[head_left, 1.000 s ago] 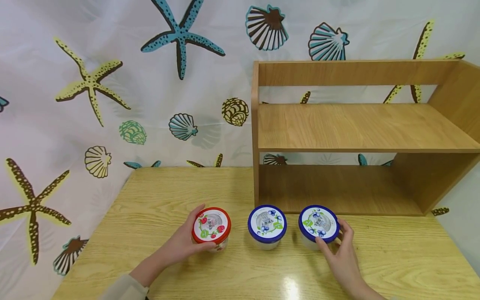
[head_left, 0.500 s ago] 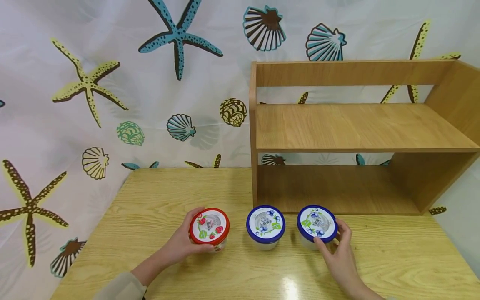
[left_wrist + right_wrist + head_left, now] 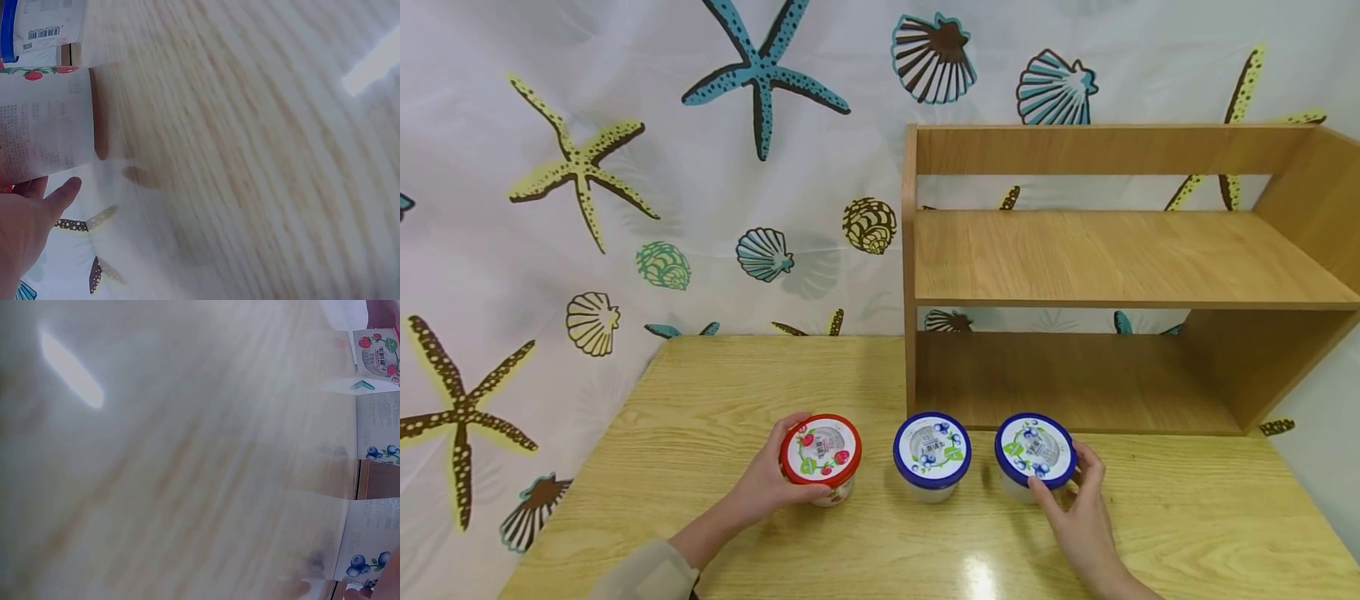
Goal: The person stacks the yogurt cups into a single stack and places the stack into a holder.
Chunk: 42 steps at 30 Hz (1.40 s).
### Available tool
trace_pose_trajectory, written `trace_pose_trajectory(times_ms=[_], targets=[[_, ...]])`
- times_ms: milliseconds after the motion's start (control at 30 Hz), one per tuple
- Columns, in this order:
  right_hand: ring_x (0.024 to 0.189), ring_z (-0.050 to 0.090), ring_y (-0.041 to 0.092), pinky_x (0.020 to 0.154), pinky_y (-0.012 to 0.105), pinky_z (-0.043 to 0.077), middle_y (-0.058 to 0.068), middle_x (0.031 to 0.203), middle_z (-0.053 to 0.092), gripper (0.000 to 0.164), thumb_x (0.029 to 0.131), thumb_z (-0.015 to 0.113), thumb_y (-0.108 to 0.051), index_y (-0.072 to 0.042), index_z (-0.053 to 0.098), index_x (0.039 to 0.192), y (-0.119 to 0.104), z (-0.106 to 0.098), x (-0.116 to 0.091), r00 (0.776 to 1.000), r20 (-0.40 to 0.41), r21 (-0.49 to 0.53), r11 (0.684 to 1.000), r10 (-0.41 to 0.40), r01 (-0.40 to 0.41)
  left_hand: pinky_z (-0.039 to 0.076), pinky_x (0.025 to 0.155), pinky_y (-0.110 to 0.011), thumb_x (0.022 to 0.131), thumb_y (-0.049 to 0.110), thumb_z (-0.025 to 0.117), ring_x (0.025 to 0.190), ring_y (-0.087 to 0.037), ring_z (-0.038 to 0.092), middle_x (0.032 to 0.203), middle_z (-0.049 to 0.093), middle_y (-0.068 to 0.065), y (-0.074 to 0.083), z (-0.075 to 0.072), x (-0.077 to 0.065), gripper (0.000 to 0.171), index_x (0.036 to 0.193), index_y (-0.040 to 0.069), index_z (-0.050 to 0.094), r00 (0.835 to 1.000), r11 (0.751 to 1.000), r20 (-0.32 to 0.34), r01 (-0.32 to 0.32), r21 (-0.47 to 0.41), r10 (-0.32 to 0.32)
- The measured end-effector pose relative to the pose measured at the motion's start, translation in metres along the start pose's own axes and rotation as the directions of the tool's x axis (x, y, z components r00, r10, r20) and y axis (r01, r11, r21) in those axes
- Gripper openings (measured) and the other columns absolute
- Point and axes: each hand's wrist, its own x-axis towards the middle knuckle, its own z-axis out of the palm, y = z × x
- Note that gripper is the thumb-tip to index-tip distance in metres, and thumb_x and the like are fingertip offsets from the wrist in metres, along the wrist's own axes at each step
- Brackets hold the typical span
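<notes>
My left hand (image 3: 775, 477) grips a white tub with a red lid and strawberry print (image 3: 822, 450) from its left side, thumb in front and fingers behind. In the left wrist view the hand (image 3: 31, 219) is at the side of this strawberry tub (image 3: 47, 122), whose base is at the tabletop. On the right, my right hand (image 3: 1081, 508) holds a tub with a blue lid and blueberry print (image 3: 1036, 450), thumb at the near rim and fingers round its right side. Between the two stands another blue-lidded blueberry tub (image 3: 932, 450), touched by neither hand.
A two-tier wooden shelf (image 3: 1135, 302) stands at the back right of the wooden table (image 3: 745, 375), close behind the blueberry tubs. A white curtain (image 3: 700, 167) printed with starfish and shells hangs behind. Light glares off the table's near part.
The hands and the three tubs keep their places on the table. Only the head view has shifted slightly.
</notes>
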Motion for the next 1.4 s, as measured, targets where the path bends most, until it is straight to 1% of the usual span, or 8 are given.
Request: trace_pose_trajectory(times_ms=[133, 267, 433, 700, 800, 1000, 1167, 1400], targets=[[0.127, 0.036, 0.048, 0.101, 0.059, 0.035, 0.03, 0.146, 0.026, 0.079, 0.093, 0.067, -0.017, -0.002, 0.011, 0.146, -0.002, 0.0, -0.001, 0.999, 0.01, -0.001, 1.0, 0.031, -0.031, 0.045, 0.096, -0.041, 0.071, 0.019, 0.089, 0.124, -0.033, 0.044, 0.139, 0.043, -0.014, 0.003, 0.0, -0.001, 0.099, 0.147, 0.012, 0.026, 1.0, 1.0, -0.018, -0.012, -0.005, 0.012], [0.127, 0.035, 0.045, 0.102, 0.057, 0.035, 0.028, 0.146, 0.026, 0.079, 0.094, 0.067, -0.02, -0.003, 0.01, 0.146, -0.005, 0.0, 0.0, 0.997, 0.024, 0.002, 0.997, 0.072, -0.073, 0.045, 0.096, -0.038, 0.07, 0.017, 0.089, 0.124, -0.031, 0.044, 0.138, 0.044, -0.013, 0.01, -0.002, -0.003, 0.098, 0.147, 0.014, 0.028, 0.998, 0.999, -0.045, -0.044, -0.01, 0.044], [0.127, 0.035, 0.044, 0.101, 0.055, 0.035, 0.027, 0.146, 0.026, 0.079, 0.094, 0.066, -0.021, -0.004, 0.009, 0.147, -0.005, 0.0, 0.0, 0.995, 0.032, 0.0, 0.996, 0.09, -0.09, 0.046, 0.095, -0.036, 0.072, 0.015, 0.088, 0.125, -0.031, 0.043, 0.14, 0.042, -0.013, 0.026, -0.004, -0.005, 0.096, 0.147, 0.015, 0.028, 0.995, 0.996, -0.06, -0.086, -0.022, 0.085], [0.127, 0.035, 0.044, 0.1, 0.054, 0.035, 0.027, 0.146, 0.026, 0.081, 0.094, 0.066, -0.024, -0.006, 0.008, 0.147, -0.004, 0.0, 0.001, 0.993, 0.036, -0.008, 0.994, 0.109, -0.109, 0.048, 0.091, -0.032, 0.074, 0.011, 0.086, 0.126, -0.032, 0.041, 0.142, 0.039, -0.012, 0.053, -0.003, -0.005, 0.095, 0.149, 0.015, 0.027, 0.988, 0.987, -0.046, -0.15, -0.057, 0.147], [0.127, 0.035, 0.044, 0.101, 0.054, 0.035, 0.027, 0.146, 0.026, 0.081, 0.094, 0.066, -0.024, -0.006, 0.008, 0.147, -0.004, 0.0, 0.001, 0.993, 0.037, -0.006, 0.994, 0.111, -0.111, 0.049, 0.091, -0.032, 0.075, 0.012, 0.085, 0.125, -0.032, 0.042, 0.142, 0.04, -0.012, 0.062, -0.002, -0.005, 0.095, 0.149, 0.015, 0.026, 0.984, 0.984, -0.035, -0.174, -0.048, 0.172], [0.127, 0.035, 0.044, 0.101, 0.055, 0.035, 0.028, 0.146, 0.026, 0.08, 0.094, 0.066, -0.023, -0.006, 0.008, 0.147, -0.003, 0.0, 0.001, 0.993, 0.031, -0.006, 0.993, 0.114, -0.114, 0.05, 0.089, -0.034, 0.075, 0.016, 0.086, 0.124, -0.033, 0.043, 0.14, 0.041, -0.012, 0.081, 0.005, -0.003, 0.095, 0.149, 0.018, 0.027, 0.982, 0.982, -0.003, -0.187, -0.038, 0.187], [0.127, 0.035, 0.045, 0.101, 0.056, 0.034, 0.028, 0.146, 0.026, 0.08, 0.094, 0.066, -0.023, -0.006, 0.008, 0.147, -0.005, 0.0, 0.0, 0.994, 0.031, -0.002, 0.994, 0.109, -0.109, 0.052, 0.087, -0.034, 0.074, 0.016, 0.086, 0.122, -0.032, 0.044, 0.139, 0.042, -0.01, 0.092, 0.015, 0.003, 0.095, 0.148, 0.021, 0.028, 0.978, 0.977, 0.04, -0.203, -0.065, 0.206], [0.126, 0.036, 0.047, 0.1, 0.057, 0.035, 0.03, 0.145, 0.028, 0.078, 0.094, 0.066, -0.021, -0.005, 0.011, 0.145, -0.006, 0.0, -0.001, 0.997, 0.023, -0.016, 0.997, 0.077, -0.076, 0.051, 0.088, -0.035, 0.074, 0.015, 0.086, 0.121, -0.026, 0.046, 0.138, 0.044, -0.006, 0.107, 0.033, 0.015, 0.094, 0.147, 0.023, 0.028, 0.963, 0.967, 0.107, -0.235, -0.102, 0.245]])
